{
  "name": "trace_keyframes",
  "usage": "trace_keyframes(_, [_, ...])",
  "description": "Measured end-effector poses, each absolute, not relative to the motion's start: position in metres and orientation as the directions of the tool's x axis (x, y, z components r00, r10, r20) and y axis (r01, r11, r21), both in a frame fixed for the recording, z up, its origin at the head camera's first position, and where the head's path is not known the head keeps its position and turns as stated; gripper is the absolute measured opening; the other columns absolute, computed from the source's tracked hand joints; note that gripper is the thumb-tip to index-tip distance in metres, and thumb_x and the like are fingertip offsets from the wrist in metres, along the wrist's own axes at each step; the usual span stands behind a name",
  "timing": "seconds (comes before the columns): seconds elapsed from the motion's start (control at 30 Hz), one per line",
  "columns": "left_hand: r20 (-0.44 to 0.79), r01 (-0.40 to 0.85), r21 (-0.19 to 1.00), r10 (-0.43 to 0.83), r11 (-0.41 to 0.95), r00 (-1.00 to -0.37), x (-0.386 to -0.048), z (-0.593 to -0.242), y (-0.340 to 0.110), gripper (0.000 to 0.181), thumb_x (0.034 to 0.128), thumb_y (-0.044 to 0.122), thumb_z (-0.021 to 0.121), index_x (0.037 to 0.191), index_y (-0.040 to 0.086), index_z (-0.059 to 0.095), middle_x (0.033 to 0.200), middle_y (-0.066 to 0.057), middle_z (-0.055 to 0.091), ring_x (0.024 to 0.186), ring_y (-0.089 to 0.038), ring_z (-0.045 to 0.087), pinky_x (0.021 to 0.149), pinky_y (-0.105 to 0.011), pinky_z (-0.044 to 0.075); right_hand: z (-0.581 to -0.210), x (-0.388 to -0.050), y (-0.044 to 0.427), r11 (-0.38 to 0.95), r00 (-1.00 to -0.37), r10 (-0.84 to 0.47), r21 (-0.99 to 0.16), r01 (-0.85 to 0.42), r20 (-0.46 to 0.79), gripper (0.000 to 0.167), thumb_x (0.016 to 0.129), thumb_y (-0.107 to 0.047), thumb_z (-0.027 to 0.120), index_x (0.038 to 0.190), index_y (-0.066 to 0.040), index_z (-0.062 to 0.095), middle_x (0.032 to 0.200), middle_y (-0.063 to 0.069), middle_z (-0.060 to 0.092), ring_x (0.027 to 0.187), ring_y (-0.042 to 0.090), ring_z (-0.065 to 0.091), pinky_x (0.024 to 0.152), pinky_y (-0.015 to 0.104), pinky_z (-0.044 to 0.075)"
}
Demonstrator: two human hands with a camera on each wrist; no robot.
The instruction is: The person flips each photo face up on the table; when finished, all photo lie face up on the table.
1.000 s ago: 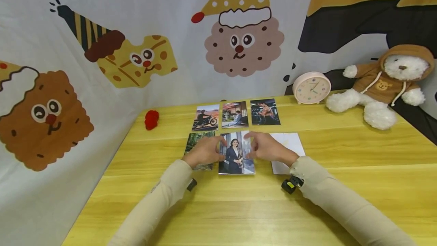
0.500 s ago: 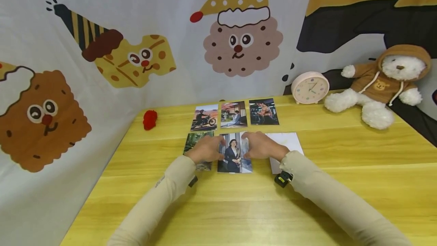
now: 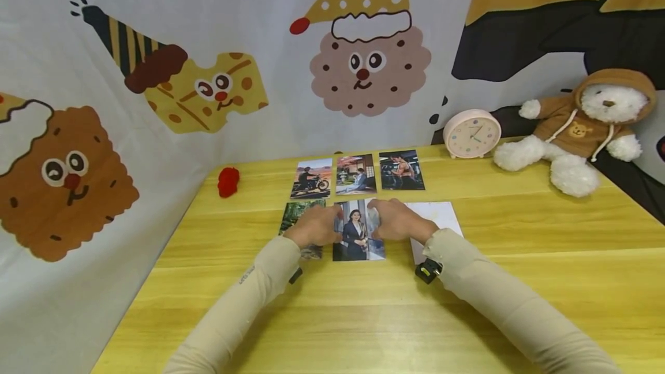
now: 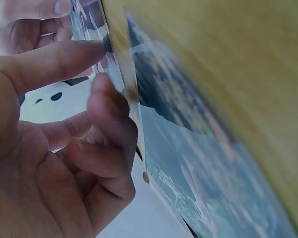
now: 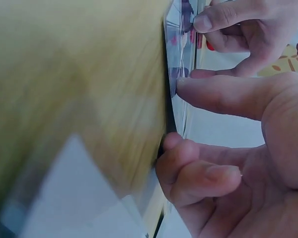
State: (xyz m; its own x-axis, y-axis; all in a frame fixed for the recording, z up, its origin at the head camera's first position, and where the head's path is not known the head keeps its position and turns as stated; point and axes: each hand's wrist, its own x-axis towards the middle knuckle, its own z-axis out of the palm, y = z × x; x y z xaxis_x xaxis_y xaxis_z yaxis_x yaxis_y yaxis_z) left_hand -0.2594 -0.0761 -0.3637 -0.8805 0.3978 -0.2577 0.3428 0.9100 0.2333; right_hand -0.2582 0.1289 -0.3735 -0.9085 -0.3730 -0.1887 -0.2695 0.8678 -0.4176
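Observation:
A photo card of a person in a dark suit (image 3: 357, 244) lies in the front row on the wooden table. My left hand (image 3: 315, 227) holds its left edge with thumb and bent fingers, above a forest photo card (image 3: 297, 212) that it partly covers. At the opposite edge, my right hand (image 3: 399, 221) grips the card the same way, partly over a white card (image 3: 439, 215). Thumb tips of both hands meet the suit card (image 5: 176, 44) in the right wrist view. Other fingers curl beside it, and their exact contact is partly hidden.
Behind lie a motorcycle photo (image 3: 312, 179), a garden photo (image 3: 355, 175) and a gym photo (image 3: 402, 171). A red fuzzy object (image 3: 228, 182) sits at the far left. An alarm clock (image 3: 473, 134) and a teddy bear (image 3: 576, 126) stand at the back right.
The suit photo card has shifted slightly away from me, lining up more closely with its neighbours. Both hands stay at its edges; the right has come slightly left. The other cards keep their places.

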Motion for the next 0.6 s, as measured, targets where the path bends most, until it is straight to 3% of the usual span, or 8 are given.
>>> trace_keyframes(0.17, [-0.255, 0.344, 0.24, 0.401, 0.908, -0.88, -0.259, -0.364, -0.074, 0.046, 0.0891, 0.028, 0.077, 0.131, 0.017, 0.061, 0.103, -0.006, 0.07, 0.096, -0.024, 0.064, 0.087, -0.042, 0.054, -0.375, -0.258, 0.133, 0.88, -0.912, -0.361, -0.395, -0.264, -0.195, 0.069, 0.084, -0.025, 0.079, 0.143, -0.004, 0.051, 0.122, 0.015, 0.069, 0.126, 0.04, 0.053, 0.104, 0.053, 0.047])
trace_keyframes(0.37, [-0.238, 0.345, 0.253, 0.404, 0.904, -0.883, -0.257, -0.362, -0.073, 0.045, 0.0885, 0.027, 0.077, 0.129, 0.017, 0.062, 0.117, -0.007, 0.07, 0.111, -0.029, 0.063, 0.095, -0.045, 0.053, -0.372, -0.257, 0.135, 0.879, -0.915, -0.355, -0.402, -0.256, -0.194, 0.071, 0.082, -0.024, 0.08, 0.143, -0.003, 0.051, 0.092, 0.006, 0.068, 0.101, 0.029, 0.062, 0.088, 0.044, 0.053])
trace_keyframes(0.47, [-0.216, 0.358, 0.258, 0.415, 0.897, -0.884, -0.257, -0.36, -0.072, 0.043, 0.0906, 0.028, 0.075, 0.129, 0.016, 0.062, 0.113, -0.007, 0.071, 0.104, -0.027, 0.065, 0.09, -0.043, 0.054, -0.368, -0.254, 0.137, 0.87, -0.919, -0.344, -0.434, -0.234, -0.194, 0.072, 0.084, -0.021, 0.079, 0.146, -0.004, 0.047, 0.083, 0.005, 0.068, 0.079, 0.023, 0.067, 0.072, 0.036, 0.055])
trace_keyframes(0.6, [-0.116, 0.402, 0.282, 0.447, 0.871, -0.887, -0.253, -0.358, -0.067, 0.036, 0.0949, 0.026, 0.069, 0.127, 0.012, 0.063, 0.091, -0.005, 0.072, 0.074, -0.019, 0.063, 0.07, -0.035, 0.052, -0.361, -0.249, 0.139, 0.833, -0.919, -0.361, -0.498, -0.241, -0.16, 0.066, 0.091, -0.021, 0.073, 0.148, -0.005, 0.045, 0.068, 0.003, 0.064, 0.052, 0.013, 0.056, 0.052, 0.027, 0.047])
